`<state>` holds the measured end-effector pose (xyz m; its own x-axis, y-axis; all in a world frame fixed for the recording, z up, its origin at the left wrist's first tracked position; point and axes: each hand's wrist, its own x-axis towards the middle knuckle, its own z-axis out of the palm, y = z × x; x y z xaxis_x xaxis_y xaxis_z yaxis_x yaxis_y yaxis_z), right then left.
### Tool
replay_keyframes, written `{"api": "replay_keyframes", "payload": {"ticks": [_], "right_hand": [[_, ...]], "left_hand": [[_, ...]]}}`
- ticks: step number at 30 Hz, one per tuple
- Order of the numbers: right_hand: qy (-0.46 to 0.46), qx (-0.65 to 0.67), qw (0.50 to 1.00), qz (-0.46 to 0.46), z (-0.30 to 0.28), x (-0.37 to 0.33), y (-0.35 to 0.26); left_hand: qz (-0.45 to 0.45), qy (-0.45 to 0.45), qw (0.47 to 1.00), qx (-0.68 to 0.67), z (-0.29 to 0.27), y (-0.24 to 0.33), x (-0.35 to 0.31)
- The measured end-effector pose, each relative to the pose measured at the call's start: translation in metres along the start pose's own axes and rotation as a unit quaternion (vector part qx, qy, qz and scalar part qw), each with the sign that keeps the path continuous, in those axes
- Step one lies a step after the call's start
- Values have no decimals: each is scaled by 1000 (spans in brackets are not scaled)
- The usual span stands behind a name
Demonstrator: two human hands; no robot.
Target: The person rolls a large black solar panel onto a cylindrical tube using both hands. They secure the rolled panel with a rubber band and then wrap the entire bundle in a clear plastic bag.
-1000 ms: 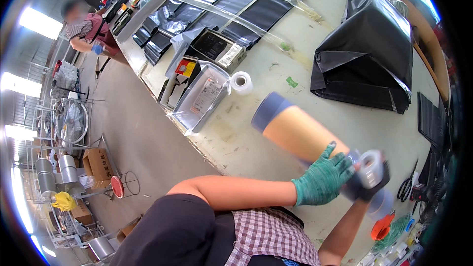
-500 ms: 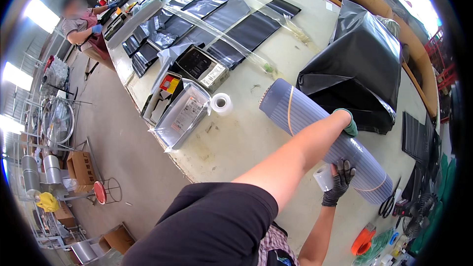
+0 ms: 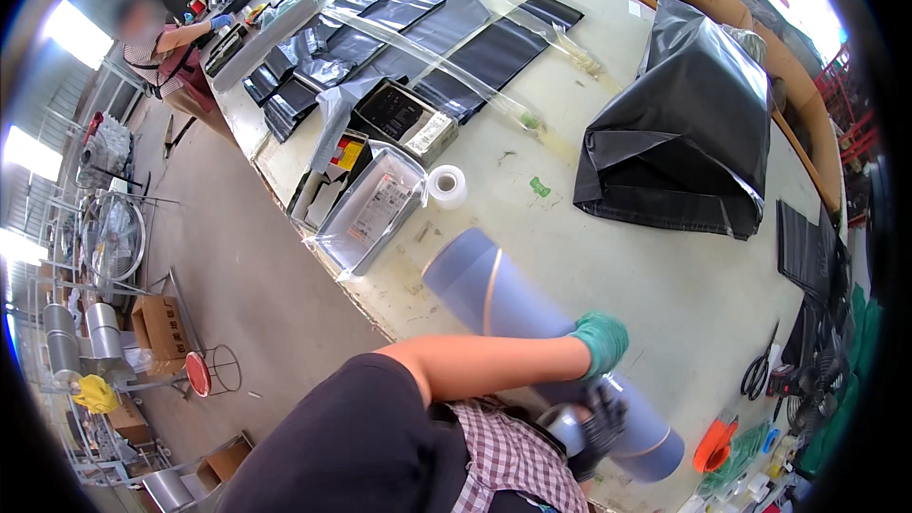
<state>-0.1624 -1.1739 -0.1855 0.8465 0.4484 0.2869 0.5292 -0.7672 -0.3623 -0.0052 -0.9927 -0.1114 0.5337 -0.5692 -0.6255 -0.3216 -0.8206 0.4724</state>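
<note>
A long, bluish translucent roll of plastic sheeting [image 3: 518,299] lies slantwise on the table close to my body, with a tan band around its far end. My left hand [image 3: 603,342], in a green glove, is closed over the roll's upper side; its fingers are mostly hidden. Below it, my right hand [image 3: 603,418], in a dark glove, is against the roll's near side. That hand grips a small roll of clear film [image 3: 562,429], partly hidden and blurred. Beyond stands a large black plastic-covered bundle [image 3: 674,147], apart from both hands.
Near the left table edge are a clear plastic bin [image 3: 380,204], a black box [image 3: 404,123] and a white roll [image 3: 446,187]. Flat black sheets [image 3: 499,57] lie farther back. Scissors [image 3: 758,370] and an orange tool [image 3: 714,445] lie right. Another person [image 3: 171,62] works far left.
The large roll has moved toward me and away from the black bundle, both hands moving with it. A green scrap shows on the table. The other person's arm has reached farther forward.
</note>
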Motion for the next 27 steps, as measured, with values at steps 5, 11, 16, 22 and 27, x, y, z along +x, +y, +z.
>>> {"api": "replay_keyframes", "payload": {"ticks": [5, 11, 16, 22, 27], "right_hand": [[141, 197, 956, 166, -34, 118, 106], [142, 215, 961, 97, -53, 198, 87], [198, 240, 950, 17, -2, 178, 94], [210, 312, 917, 134, 8, 175, 137], [129, 98, 987, 5, 6, 129, 24]], "left_hand": [[59, 350, 934, 41, 29, -7, -50], [134, 581, 799, 74, 5, -69, 16], [-30, 439, 897, 51, -88, -57, 69], [-66, 381, 920, 57, -111, -51, 86], [-102, 374, 919, 67, -113, -58, 86]]}}
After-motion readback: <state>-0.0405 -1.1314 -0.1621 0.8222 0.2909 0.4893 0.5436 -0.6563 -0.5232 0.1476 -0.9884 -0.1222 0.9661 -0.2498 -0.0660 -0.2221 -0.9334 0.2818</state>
